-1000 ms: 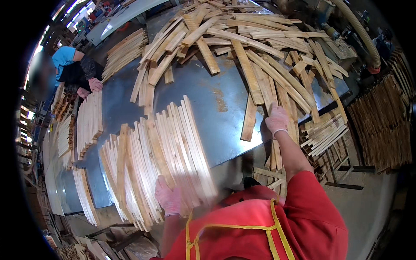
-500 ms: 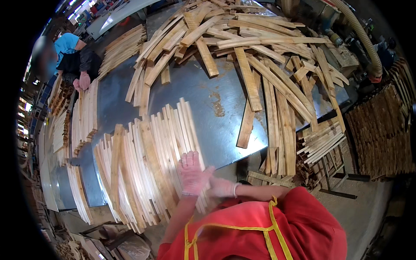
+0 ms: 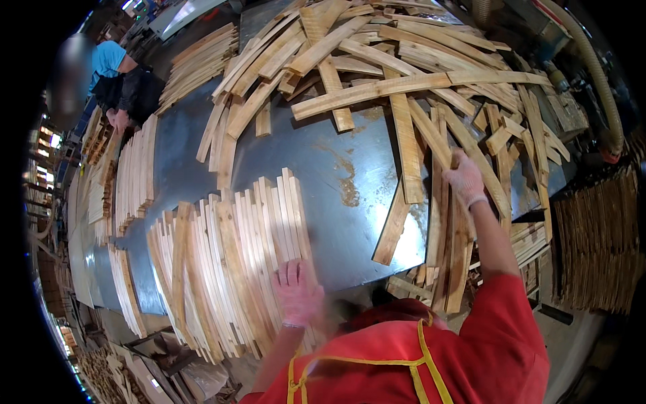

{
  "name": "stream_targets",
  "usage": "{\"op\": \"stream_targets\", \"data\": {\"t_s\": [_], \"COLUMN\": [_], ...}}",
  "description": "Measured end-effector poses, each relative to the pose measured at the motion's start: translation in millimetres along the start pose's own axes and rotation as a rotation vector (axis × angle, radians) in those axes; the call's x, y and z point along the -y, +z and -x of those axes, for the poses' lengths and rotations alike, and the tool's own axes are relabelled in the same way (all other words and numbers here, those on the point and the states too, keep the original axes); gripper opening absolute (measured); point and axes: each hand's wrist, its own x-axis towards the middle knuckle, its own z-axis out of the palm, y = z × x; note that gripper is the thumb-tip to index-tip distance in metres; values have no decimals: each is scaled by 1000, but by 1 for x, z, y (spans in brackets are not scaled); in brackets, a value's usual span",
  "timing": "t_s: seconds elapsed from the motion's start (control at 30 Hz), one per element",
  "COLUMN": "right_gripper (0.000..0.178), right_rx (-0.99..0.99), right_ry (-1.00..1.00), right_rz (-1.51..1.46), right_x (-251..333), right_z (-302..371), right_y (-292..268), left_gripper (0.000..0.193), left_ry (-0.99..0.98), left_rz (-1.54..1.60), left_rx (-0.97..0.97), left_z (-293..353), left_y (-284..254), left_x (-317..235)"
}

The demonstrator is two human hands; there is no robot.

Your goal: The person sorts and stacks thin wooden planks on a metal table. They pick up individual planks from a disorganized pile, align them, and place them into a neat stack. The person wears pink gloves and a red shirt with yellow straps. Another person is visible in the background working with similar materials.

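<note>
My left hand, in a pink glove, rests on the right side of a row of light wooden slats, its fingers laid over their near part. The slats stand packed side by side, with a few darker boards lying across them. My right hand, gloved too, reaches out to the right with its fingers closed round the near end of a wooden board. That board belongs to a large loose pile, and its far end lies under another long board.
All this lies on a grey metal table with sawdust patches. A co-worker in a blue shirt handles wood at the far left. Brown stacked boards stand at right, near a ribbed hose.
My right hand has left my left hand's side and moved right and away to a board on the pile. A long board across the pile now reaches further left.
</note>
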Motion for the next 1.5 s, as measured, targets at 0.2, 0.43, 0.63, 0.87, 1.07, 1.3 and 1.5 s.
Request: {"op": "stream_targets", "data": {"t_s": [0.2, 0.43, 0.63, 0.87, 1.07, 1.3, 1.5], "right_gripper": [66, 66, 72, 67, 51, 76, 92], "right_rx": [38, 246, 389, 696, 198, 12, 464], "right_ry": [52, 3, 151, -165, -472, -722, -669], "right_rz": [-395, -508, -843, -440, -154, 453, 437], "right_x": [33, 51, 47, 109, 173, 191, 238], "right_z": [31, 156, 250, 276, 146, -32, -51], "right_y": [51, 58, 114, 227, 134, 144, 102], "left_gripper": [84, 82, 66, 63, 89, 82, 80], "left_ry": [-1, -28, 16, 146, 170, 179, 171], "left_rz": [-2, 53, 107, 170, 51, 151, 218], "left_rx": [61, 62, -64, -154, 50, -11, 12], "left_z": [-5, 0, 7, 16, 14, 7, 4], "left_y": [-4, -7, -6, 23, 0, -5, -17], "left_x": [0, -1, 3, 31, 17, 17, 14]}}
